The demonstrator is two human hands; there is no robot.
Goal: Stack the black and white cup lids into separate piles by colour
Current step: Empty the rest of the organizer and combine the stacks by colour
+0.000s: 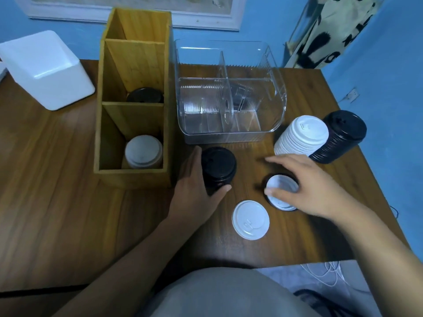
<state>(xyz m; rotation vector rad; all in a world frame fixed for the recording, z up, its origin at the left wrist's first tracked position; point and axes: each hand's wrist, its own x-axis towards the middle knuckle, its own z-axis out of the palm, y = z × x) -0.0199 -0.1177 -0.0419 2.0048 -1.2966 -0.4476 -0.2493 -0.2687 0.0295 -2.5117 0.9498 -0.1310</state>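
My left hand (194,186) grips a short stack of black lids (218,169) standing on the wooden table. My right hand (306,188) is spread over a white lid (280,186) that lies on a black lid; its thumb and fingers touch the white lid's rim. A single white lid (250,219) lies flat near the front. At the right, a tall white lid stack (301,136) and a tall black lid stack (341,136) lean side by side. More lids sit in the wooden box: black (145,95) and white (143,152).
A wooden divided box (135,65) stands left of centre, a clear plastic organiser (231,99) behind the hands, a white foam box (45,69) at the far left. The table's right edge (366,179) is close to the tall stacks.
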